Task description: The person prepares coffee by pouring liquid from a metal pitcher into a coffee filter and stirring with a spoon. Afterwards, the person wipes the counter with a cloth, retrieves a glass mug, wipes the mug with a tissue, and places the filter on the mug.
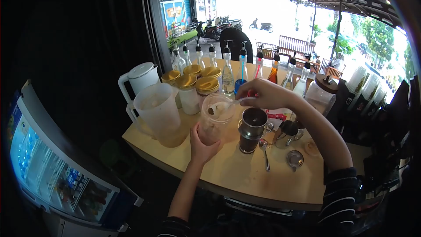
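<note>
Over the front part of the surface [232,180], your left hand [205,147] holds a tall clear cup [220,127]. Its fingers curl around the cup's side, low down. I cannot tell if the bottom of the cup touches the surface. Your right hand [263,94] reaches across from the right, and its fingers pinch the handle of a clear scoop [232,103]. The scoop's end is at the open top of the cup, with a small brown bit showing there.

Left of the cup stands a big cloudy jug [155,109], with a white jug [142,75] behind it. Jars with gold lids [186,81] stand in a bunch behind the cup. Past them is a row of pump bottles; one has blue juice [240,85] and one has orange juice [273,74].

Just right of the cup, a metal cup [251,131] sits on a glass [247,146] with something dark inside. Near it lie a shiny spoon [265,153] and a small round metal dish [294,159]. Farther right stands a big jar [322,98] with a brown lid.
</note>
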Demonstrator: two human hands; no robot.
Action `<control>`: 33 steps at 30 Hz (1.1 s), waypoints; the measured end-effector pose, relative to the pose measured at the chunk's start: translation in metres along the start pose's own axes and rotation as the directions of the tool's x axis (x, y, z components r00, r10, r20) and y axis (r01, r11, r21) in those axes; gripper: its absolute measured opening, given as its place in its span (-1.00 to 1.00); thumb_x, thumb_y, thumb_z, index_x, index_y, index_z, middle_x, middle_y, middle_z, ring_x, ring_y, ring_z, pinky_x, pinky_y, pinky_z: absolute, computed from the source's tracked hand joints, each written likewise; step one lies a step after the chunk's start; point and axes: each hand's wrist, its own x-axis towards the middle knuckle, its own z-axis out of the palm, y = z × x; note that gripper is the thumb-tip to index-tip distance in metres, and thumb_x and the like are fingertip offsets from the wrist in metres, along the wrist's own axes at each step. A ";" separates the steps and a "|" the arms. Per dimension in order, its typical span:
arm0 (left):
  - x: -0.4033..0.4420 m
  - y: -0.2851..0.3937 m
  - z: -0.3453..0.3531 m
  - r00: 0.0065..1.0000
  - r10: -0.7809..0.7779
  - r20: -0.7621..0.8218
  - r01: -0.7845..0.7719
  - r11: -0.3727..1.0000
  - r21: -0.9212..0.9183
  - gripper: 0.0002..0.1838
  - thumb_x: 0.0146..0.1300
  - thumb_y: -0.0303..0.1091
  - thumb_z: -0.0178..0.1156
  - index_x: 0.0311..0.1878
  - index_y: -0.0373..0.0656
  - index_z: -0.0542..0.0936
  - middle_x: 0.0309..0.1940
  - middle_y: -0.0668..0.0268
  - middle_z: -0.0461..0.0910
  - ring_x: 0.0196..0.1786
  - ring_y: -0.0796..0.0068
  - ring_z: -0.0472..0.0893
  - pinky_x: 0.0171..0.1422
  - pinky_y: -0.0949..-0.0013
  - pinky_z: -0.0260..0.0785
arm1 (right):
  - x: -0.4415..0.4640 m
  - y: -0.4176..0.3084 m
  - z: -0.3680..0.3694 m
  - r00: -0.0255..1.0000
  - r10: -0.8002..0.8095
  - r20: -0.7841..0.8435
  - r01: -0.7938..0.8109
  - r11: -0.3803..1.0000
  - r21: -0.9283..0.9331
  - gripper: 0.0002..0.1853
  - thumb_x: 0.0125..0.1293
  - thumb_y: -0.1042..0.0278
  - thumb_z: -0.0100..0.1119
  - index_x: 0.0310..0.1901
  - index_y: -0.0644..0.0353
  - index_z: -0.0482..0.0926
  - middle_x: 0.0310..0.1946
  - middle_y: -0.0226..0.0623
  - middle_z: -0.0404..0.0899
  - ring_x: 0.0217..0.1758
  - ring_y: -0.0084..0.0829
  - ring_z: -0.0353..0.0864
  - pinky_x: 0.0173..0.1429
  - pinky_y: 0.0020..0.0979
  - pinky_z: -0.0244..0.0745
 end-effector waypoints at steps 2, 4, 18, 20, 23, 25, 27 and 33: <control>-0.001 -0.005 0.002 1.000 0.001 0.007 -0.001 0.999 -0.044 0.01 -0.29 -0.35 0.54 0.27 -0.25 0.17 0.12 0.03 0.34 0.21 0.13 0.38 0.27 0.13 0.27 | -0.013 0.006 -0.004 0.999 -0.007 -0.052 0.008 1.000 0.016 -0.74 0.21 0.30 0.21 -0.13 0.27 0.63 -0.34 -0.18 0.62 -0.30 -0.36 0.58 -0.14 -0.33 0.47; 0.002 0.002 0.004 1.000 -0.003 0.017 0.005 0.996 -0.094 0.01 -0.30 -0.33 0.56 0.26 -0.25 0.18 0.10 0.06 0.36 0.19 0.17 0.41 0.24 0.15 0.30 | -0.027 0.009 -0.010 0.994 -0.015 -0.104 0.020 0.999 0.044 -0.76 0.24 0.32 0.19 -0.14 0.28 0.61 -0.36 -0.14 0.61 -0.30 -0.30 0.59 -0.14 -0.32 0.46; 0.005 -0.002 0.006 0.981 -0.170 0.099 0.182 0.974 -0.132 0.00 -0.33 -0.27 0.60 0.20 -0.25 0.21 0.08 0.11 0.39 0.15 0.27 0.45 0.19 0.20 0.36 | -0.127 0.020 0.016 0.887 0.287 -0.361 -0.346 0.932 -0.111 -0.76 0.32 0.36 0.04 -0.01 0.12 0.56 -0.29 -0.22 0.51 -0.25 -0.12 0.60 -0.18 -0.18 0.50; 0.005 -0.006 0.006 0.984 -0.154 0.092 0.164 0.980 -0.116 0.00 -0.33 -0.27 0.60 0.20 -0.24 0.21 0.08 0.11 0.39 0.15 0.26 0.45 0.20 0.20 0.35 | -0.128 0.024 0.019 0.890 0.264 -0.371 -0.337 0.930 -0.148 -0.76 0.32 0.35 0.05 0.00 0.09 0.56 -0.29 -0.24 0.51 -0.27 -0.13 0.61 -0.21 -0.18 0.51; 0.005 -0.008 0.007 0.987 -0.137 0.085 0.146 0.983 -0.113 0.00 -0.33 -0.27 0.60 0.20 -0.24 0.21 0.08 0.11 0.39 0.16 0.26 0.44 0.21 0.20 0.34 | -0.126 0.028 0.021 0.895 0.237 -0.378 -0.331 0.920 -0.209 -0.75 0.32 0.34 0.06 0.01 0.06 0.57 -0.30 -0.28 0.51 -0.31 -0.16 0.62 -0.25 -0.20 0.52; 0.006 -0.006 0.007 0.987 -0.140 0.082 0.149 0.982 -0.118 0.00 -0.33 -0.28 0.60 0.20 -0.24 0.22 0.08 0.11 0.39 0.17 0.26 0.44 0.22 0.19 0.33 | -0.124 0.030 0.023 0.899 0.230 -0.374 -0.329 0.917 -0.227 -0.75 0.31 0.35 0.07 0.01 0.05 0.57 -0.30 -0.30 0.51 -0.32 -0.18 0.61 -0.27 -0.21 0.53; 0.006 -0.003 0.007 0.983 -0.154 0.096 0.168 0.973 -0.160 0.00 -0.34 -0.28 0.60 0.21 -0.23 0.21 0.08 0.12 0.39 0.17 0.27 0.44 0.23 0.20 0.32 | -0.122 0.033 0.025 0.893 0.196 -0.405 -0.306 0.924 -0.228 -0.74 0.30 0.37 0.09 0.02 0.04 0.58 -0.30 -0.32 0.51 -0.34 -0.20 0.62 -0.30 -0.23 0.53; 0.006 -0.006 0.007 0.983 -0.157 0.096 0.169 0.977 -0.127 -0.02 -0.32 -0.31 0.59 0.20 -0.23 0.21 0.08 0.12 0.39 0.17 0.28 0.44 0.23 0.21 0.33 | -0.115 0.042 0.031 0.889 0.137 -0.437 -0.255 0.941 -0.224 -0.73 0.26 0.41 0.14 0.00 0.03 0.60 -0.32 -0.34 0.52 -0.35 -0.25 0.62 -0.30 -0.27 0.53</control>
